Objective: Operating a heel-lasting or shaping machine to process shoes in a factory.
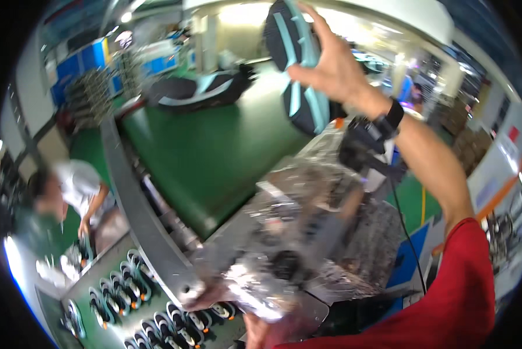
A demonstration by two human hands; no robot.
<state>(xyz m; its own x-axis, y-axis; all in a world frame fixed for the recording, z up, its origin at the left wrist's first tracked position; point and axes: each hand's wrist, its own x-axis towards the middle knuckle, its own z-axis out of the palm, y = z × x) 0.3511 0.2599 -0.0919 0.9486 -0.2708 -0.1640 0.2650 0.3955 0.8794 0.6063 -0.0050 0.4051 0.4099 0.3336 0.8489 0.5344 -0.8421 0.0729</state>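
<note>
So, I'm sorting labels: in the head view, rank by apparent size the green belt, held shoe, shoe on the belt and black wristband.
1. Green belt
2. Held shoe, in the right hand
3. Shoe on the belt
4. Black wristband
The held shoe may be nearer the camera, so true sizes stay unsure.

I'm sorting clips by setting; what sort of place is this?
Likely a shoe factory: rows of sneakers, a green conveyor belt, and a black-and-teal shoe in the right hand.

From my end I see a black, watch-like wristband point(389, 119) just behind the right hand point(334, 70), and a plain red sleeve point(447, 291) farther back.
</note>
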